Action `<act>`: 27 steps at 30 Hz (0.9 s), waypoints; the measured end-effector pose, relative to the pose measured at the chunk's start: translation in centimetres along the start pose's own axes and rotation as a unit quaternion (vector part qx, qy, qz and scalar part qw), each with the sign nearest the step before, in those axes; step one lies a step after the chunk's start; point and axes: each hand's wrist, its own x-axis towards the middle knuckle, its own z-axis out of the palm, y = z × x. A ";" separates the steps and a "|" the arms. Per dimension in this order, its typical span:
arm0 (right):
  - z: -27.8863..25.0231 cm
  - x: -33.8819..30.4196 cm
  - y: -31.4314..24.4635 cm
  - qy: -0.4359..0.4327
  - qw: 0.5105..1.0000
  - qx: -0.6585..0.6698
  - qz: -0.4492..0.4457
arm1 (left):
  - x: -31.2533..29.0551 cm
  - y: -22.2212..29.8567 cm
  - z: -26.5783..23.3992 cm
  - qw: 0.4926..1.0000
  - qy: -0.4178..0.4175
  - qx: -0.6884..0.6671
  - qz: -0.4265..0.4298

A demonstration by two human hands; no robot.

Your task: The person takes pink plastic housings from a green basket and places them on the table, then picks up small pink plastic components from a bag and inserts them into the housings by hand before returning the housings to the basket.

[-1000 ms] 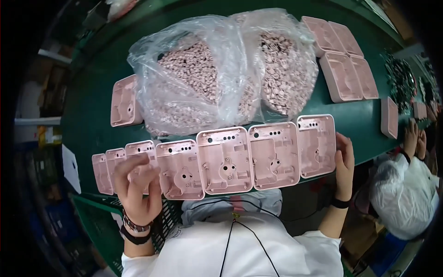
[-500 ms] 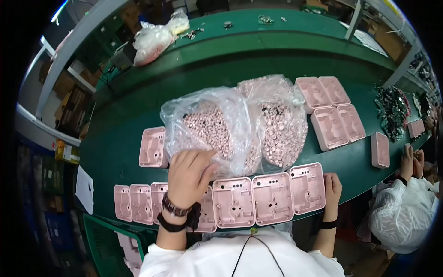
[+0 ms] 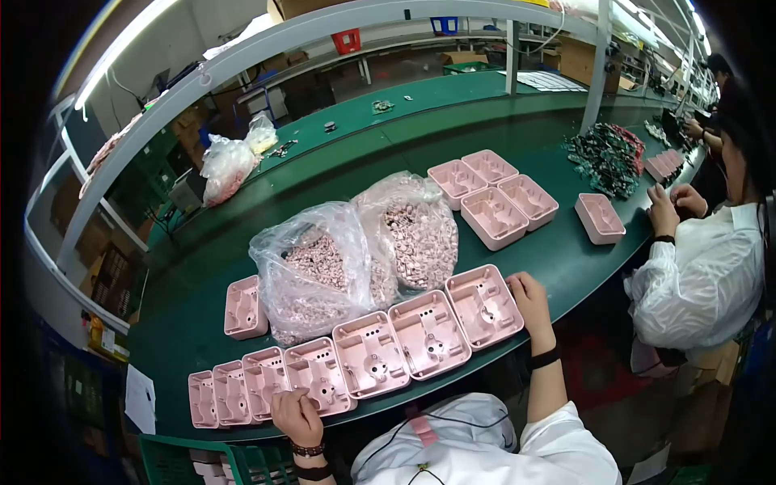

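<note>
— Since the pink moulded housings (image 3: pixel 368 356) lie edge to edge in one row along the near edge of the green bench (image 3: pixel 517 149), hollow side up, each hand seems to have taken one end of the line. How do the hands sit?

— The left hand (image 3: pixel 297 415) rests at the near edge on a housing toward the left end of the row, fingers curled together, nearly a fist; whether it pinches anything inside I cannot tell. The right hand (image 3: pixel 529 297) lies against the outer side of the rightmost housing (image 3: pixel 483 305), fingers loosely bent and close together, bracing it rather than gripping.

— What lies behind the row?

— Two clear plastic bags of small pinkish parts (image 3: pixel 356 259) slump just behind it, touching the middle housings, so any reach toward the middle of the bench must go over or round them. One lone housing (image 3: pixel 242 307) sits beside the left bag. Four more (image 3: pixel 493 194) are grouped farther back to the right, with a single one (image 3: pixel 600 218) nearer the right edge.

— Anyone else about?

— A person in a white coat (image 3: pixel 699 275) works at the right edge, hands near a dark heap of small parts (image 3: pixel 606 158), well apart from the row.
</note>
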 end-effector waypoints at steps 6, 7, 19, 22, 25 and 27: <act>-0.7 0.0 1.3 0.048 0.998 0.038 -0.012 | 0.1 0.5 0.6 1.000 0.013 -0.009 -0.002; -0.9 -0.1 1.1 0.078 0.994 0.073 -0.005 | 0.1 0.4 0.7 1.000 0.013 -0.011 -0.006; 13.7 -17.6 -25.0 -0.580 0.611 0.320 -0.433 | 0.3 -0.2 0.0 1.000 0.022 -0.004 0.000; 13.3 -20.4 -32.1 -0.522 0.558 0.515 -0.387 | 0.1 -0.7 0.7 1.000 0.014 -0.004 0.004; 11.5 -20.1 -34.7 -0.525 0.543 0.513 -0.408 | -0.5 -0.3 0.6 1.000 0.009 -0.015 0.002; 11.0 -19.1 -36.1 -0.525 0.521 0.503 -0.447 | -1.1 -0.6 0.1 1.000 0.014 0.000 -0.009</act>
